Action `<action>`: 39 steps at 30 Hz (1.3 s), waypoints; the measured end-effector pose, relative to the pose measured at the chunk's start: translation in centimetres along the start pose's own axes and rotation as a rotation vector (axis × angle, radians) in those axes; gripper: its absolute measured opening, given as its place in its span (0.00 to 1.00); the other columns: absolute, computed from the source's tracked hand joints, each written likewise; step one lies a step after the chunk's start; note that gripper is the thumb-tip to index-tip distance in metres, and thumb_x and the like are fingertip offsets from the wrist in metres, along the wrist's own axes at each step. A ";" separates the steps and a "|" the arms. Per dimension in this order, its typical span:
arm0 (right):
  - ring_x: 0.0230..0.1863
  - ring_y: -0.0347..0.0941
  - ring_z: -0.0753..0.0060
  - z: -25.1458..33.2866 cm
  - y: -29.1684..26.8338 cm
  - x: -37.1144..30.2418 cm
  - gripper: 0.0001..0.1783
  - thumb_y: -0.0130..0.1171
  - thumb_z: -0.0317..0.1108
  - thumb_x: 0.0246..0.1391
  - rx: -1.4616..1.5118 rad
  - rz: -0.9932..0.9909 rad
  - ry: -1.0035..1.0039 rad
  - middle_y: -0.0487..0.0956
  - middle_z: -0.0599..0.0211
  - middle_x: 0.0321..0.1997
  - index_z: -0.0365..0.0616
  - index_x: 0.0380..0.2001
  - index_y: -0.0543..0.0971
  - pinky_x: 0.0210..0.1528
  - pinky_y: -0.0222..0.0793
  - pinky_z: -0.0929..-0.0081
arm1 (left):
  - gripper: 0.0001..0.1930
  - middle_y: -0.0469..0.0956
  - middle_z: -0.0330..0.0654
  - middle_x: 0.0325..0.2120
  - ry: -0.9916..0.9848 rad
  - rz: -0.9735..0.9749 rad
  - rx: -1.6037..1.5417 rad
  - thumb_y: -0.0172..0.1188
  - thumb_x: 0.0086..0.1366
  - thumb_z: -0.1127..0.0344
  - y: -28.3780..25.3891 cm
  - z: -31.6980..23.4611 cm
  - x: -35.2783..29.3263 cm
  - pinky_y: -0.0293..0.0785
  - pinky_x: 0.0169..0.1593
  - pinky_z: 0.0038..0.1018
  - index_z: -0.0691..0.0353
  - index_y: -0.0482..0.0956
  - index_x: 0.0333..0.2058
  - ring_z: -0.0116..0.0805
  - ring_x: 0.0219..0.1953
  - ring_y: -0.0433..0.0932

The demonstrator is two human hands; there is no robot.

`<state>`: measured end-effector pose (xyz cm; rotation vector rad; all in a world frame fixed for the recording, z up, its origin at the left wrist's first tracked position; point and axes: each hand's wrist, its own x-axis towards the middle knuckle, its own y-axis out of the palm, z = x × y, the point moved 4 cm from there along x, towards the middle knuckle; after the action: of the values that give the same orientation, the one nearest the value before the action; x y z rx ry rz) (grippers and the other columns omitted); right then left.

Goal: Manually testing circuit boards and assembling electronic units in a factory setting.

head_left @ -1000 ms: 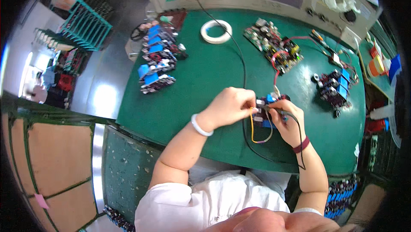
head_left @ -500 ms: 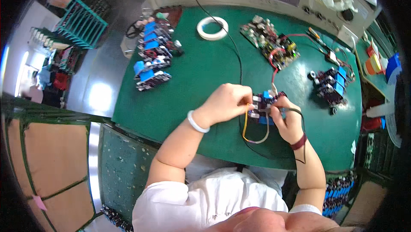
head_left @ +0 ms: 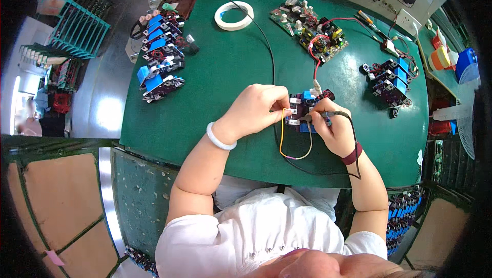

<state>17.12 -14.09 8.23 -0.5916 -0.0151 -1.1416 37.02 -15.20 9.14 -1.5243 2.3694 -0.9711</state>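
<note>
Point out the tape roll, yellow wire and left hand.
Tape roll point(head_left: 234, 26), head view: lower part of its ring.
Yellow wire point(head_left: 281, 135), head view: middle of its yellow stretch.
Left hand point(head_left: 256, 106), head view: back of the hand.

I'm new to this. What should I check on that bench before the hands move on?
1. Left hand grips the yellow wire: ok, pinched near its end.
2. Right hand holds the dark probe-like tool: ok.
3. That tool touches the small circuit board: cannot tell.
4. White plug fully seated: cannot tell.
5. Black cable fully visible: not ok, the left hand hides part.
6. Tape roll clear of both hands: ok.
</note>
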 end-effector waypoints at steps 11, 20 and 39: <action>0.21 0.70 0.72 -0.5 0.1 -0.4 0.02 0.59 0.23 0.56 -0.045 -0.026 0.036 0.75 0.62 0.21 0.36 0.31 0.76 0.26 0.68 0.74 | 0.11 0.79 0.46 0.24 0.005 0.007 0.000 0.69 0.58 0.65 0.4 0.3 -0.3 0.76 0.33 0.32 0.64 0.77 0.29 0.39 0.27 0.80; 0.25 0.69 0.75 -1.0 -0.9 -0.8 0.04 0.55 0.25 0.59 0.132 -0.034 0.091 0.75 0.64 0.25 0.36 0.31 0.75 0.29 0.65 0.76 | 0.10 0.80 0.45 0.24 0.059 -0.023 0.028 0.70 0.57 0.65 0.0 -0.1 -0.2 0.75 0.33 0.31 0.64 0.78 0.29 0.38 0.27 0.80; 0.39 0.78 0.55 -0.2 -1.7 0.7 0.26 0.67 0.24 0.44 -0.239 -0.238 -0.144 0.75 0.60 0.42 0.50 0.50 0.78 0.38 0.76 0.65 | 0.14 0.76 0.42 0.46 0.024 -0.264 -0.497 0.64 0.66 0.69 3.0 0.6 2.6 0.75 0.52 0.24 0.68 0.78 0.49 0.28 0.45 0.78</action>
<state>15.87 -15.25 9.01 -0.9022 -0.0753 -1.3392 33.84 -16.94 7.41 -2.0446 2.6026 -0.4501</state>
